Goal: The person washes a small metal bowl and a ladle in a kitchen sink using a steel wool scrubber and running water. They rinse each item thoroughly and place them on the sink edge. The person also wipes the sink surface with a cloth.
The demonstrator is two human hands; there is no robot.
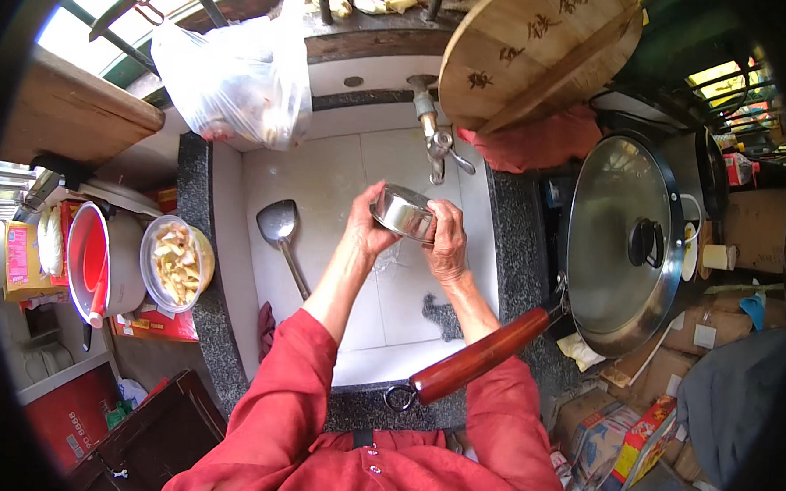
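Between my two hands a small stainless steel bowl is held tilted on its side above the sink. My left hand grips its left edge, and my right hand has the right edge. The bowl's inside is turned away, so what it may hold is hidden. Just beyond it the metal tap points down, and whether water runs from it I cannot tell. Drops or a wet patch show on the tiled floor of the sink beneath the bowl. A metal wok spatula lies at the sink's left.
A lidded wok stands at the right, its wooden handle reaching over my right forearm. A round wooden lid leans behind the tap. A plastic bag hangs back left. A tub of cut food sits on the left edge beside a pot.
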